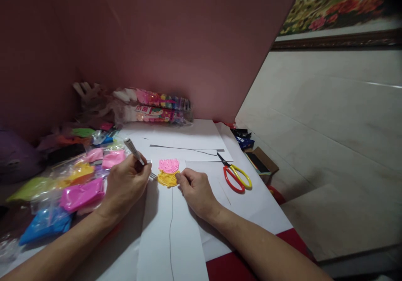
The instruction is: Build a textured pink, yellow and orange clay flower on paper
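The left hand is gripping a pen-like tool at the pink-and-yellow clay near the far edge of the paper strip, while the right hand, fingers curled, is apparently steadying it.

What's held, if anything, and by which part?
Left hand: a pen, by its mid-barrel. Right hand: at the right edge of the yellow patch; can't tell whether it grips.

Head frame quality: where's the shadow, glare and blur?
Head view: soft shadow on the paper beside the left hand; glare streak on the pale wall; purple object at left edge dim and soft; scissors fairly sharp.
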`<state>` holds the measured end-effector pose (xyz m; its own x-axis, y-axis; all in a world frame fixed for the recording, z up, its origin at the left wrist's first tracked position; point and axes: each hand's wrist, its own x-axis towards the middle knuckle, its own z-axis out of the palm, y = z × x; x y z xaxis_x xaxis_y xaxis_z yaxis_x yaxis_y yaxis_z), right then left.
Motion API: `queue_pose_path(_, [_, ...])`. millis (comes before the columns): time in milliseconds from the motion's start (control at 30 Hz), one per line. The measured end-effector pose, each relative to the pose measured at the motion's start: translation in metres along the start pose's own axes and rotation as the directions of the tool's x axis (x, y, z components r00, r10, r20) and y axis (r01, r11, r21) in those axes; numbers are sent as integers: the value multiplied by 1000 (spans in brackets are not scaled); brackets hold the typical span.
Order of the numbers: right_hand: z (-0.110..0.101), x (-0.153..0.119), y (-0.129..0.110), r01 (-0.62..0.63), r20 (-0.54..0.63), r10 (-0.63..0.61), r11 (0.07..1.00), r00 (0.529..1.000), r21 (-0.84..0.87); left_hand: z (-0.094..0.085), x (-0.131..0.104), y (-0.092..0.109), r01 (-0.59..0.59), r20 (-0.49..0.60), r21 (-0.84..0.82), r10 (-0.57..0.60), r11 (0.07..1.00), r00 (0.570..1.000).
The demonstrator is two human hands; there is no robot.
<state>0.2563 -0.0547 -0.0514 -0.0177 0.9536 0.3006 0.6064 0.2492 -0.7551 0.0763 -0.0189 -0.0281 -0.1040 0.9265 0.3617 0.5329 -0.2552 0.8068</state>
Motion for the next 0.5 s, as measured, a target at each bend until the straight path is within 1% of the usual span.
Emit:
queue_pose_path(67, [0, 0, 0, -1, -4, 1, 1000, 1000, -2, 0, -2, 0, -65, -33, -4, 65, 998, 997])
queue_pose_path(100, [0, 0, 1, -3, -3, 3, 1000, 1000, -1, 1, -3, 1, -78, -50, -21, 77, 997, 996])
queue_pose_path(233, [1, 0, 3, -10, 9, 10, 1000, 1000, 9, 1, -4, 3, -29, -99, -95, 20, 995, 995])
queue_pose_path(300, [1, 0, 3, -16, 9, 16, 1000, 1000, 12, 1, -4, 5, -13, -101, -138, -1, 990, 995])
queue_pose_path(367, [1, 0, 3, -19, 8, 19, 1000, 1000, 11, 1, -3, 5, 3, -41, -191, -11, 982, 999])
queue_pose_path(433, [1, 0, 3, -18, 8, 18, 1000, 1000, 8, 3, -3, 5, 46, 74, -224, -30, 974, 997])
queue_pose_path(500, [1, 0, 2, -15, 9, 15, 1000, 1000, 5, 4, -3, 4, 105, 176, -221, -66, 970, 982])
